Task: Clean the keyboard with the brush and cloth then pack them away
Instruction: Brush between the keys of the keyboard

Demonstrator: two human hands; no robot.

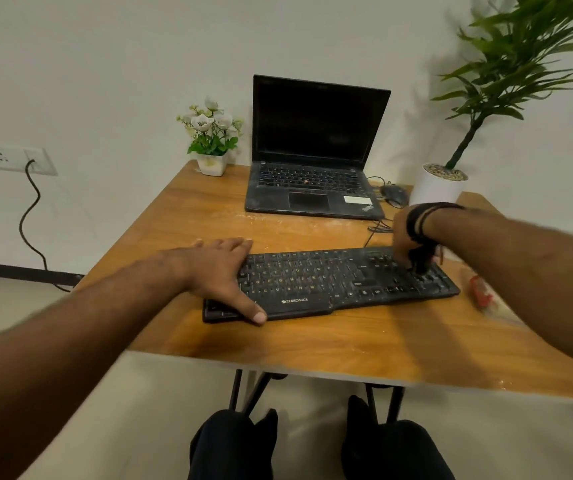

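my left hand [221,271] rests flat, fingers straight, on the keyboard [330,284]. my right hand [404,242] grips a dark brush [422,261] on its keys. brushing underway; next, i'd sweep toward the left hand.

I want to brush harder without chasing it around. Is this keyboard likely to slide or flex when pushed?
The keyboard looks thin and flat, so probably light and apt to slide on the smooth wooden table. That may be why the left hand rests flat on its left end. Its long, slim body might flex slightly if lifted by one end.
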